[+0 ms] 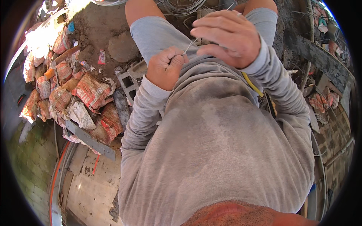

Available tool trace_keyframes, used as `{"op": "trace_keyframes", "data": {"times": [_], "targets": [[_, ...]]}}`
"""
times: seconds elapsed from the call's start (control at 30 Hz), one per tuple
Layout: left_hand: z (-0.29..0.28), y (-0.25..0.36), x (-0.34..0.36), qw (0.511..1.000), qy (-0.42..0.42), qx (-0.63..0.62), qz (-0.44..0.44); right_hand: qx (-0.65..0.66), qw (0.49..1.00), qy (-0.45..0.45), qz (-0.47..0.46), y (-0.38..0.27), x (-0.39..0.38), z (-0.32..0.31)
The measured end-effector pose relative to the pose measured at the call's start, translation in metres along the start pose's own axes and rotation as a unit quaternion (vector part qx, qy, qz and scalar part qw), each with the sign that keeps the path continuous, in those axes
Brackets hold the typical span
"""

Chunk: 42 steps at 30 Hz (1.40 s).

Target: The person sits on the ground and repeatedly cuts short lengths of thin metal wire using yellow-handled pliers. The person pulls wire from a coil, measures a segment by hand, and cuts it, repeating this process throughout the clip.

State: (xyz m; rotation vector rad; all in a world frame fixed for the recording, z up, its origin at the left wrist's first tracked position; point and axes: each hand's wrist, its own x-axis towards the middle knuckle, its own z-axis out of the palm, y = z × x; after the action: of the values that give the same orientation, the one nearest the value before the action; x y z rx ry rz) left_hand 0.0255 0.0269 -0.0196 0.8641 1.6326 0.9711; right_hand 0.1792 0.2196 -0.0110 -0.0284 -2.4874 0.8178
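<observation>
My left hand (166,68) is closed in front of my waist, its thumb pressed over the fingers. A thin metal wire (189,46) sticks up out of that grip and slants toward the other hand. Just to its right, my right hand (230,39) is raised with the fingers stretched out and held side by side. The wire passes behind these fingers, and whether they touch it I cannot tell. A coil of similar wire (183,7) lies on the ground beyond, between my knees. A yellow strip (252,84) shows at my waist, below the right wrist.
Many dirty red-and-white sacks (91,90) are heaped at the left, with a grey plank (90,140) against them. A hollow concrete block (129,83) and a large stone (123,47) sit near my left knee. A long dark beam (320,56) lies at the right.
</observation>
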Motion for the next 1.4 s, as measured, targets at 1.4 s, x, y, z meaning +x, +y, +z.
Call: {"op": "trace_keyframes", "data": {"times": [1.4], "targets": [[0.020, 0.001, 0.021, 0.987, 0.050, 0.097, 0.115, 0.469, 0.744, -0.117, 0.462, -0.055, -0.096, -0.027]]}}
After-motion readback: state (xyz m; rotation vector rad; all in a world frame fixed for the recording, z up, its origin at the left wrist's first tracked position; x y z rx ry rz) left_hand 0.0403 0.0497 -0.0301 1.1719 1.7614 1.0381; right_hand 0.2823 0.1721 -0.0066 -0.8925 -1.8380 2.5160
